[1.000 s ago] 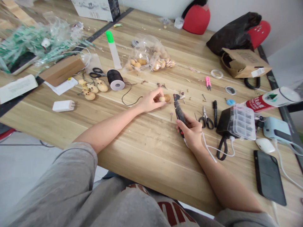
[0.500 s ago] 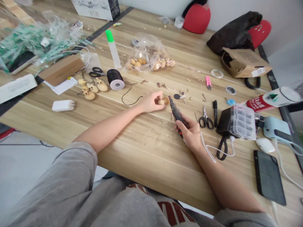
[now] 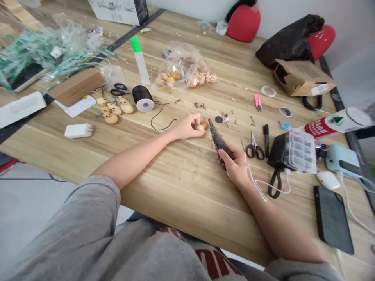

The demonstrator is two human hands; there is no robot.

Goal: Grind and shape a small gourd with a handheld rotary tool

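Between the thumb and fingers of my left hand (image 3: 188, 126) is a small tan gourd (image 3: 204, 125). My right hand (image 3: 235, 160) is wrapped round a dark rotary tool (image 3: 217, 141), whose tip points up and left, close to the gourd's right side. Whether tip and gourd touch is too small to tell. A white cable (image 3: 258, 189) lies by my right wrist. Beyond my hands are a black disc (image 3: 218, 119) and small scraps. Left of them stands a spool of black cord (image 3: 142, 98), beside several small gourds with drawn faces (image 3: 110, 112).
Farther back lies a clear bag of gourds (image 3: 199, 70). On the right are scissors (image 3: 254, 148), a black marker (image 3: 266, 140), a clear compartment box (image 3: 300, 150), a phone (image 3: 333, 218) and a red-and-white canister (image 3: 336, 123). A white adapter (image 3: 77, 130) sits at the left.
The gourd has turned slightly in my left hand's fingers. My right hand and the rotary tool have shifted very slightly left.
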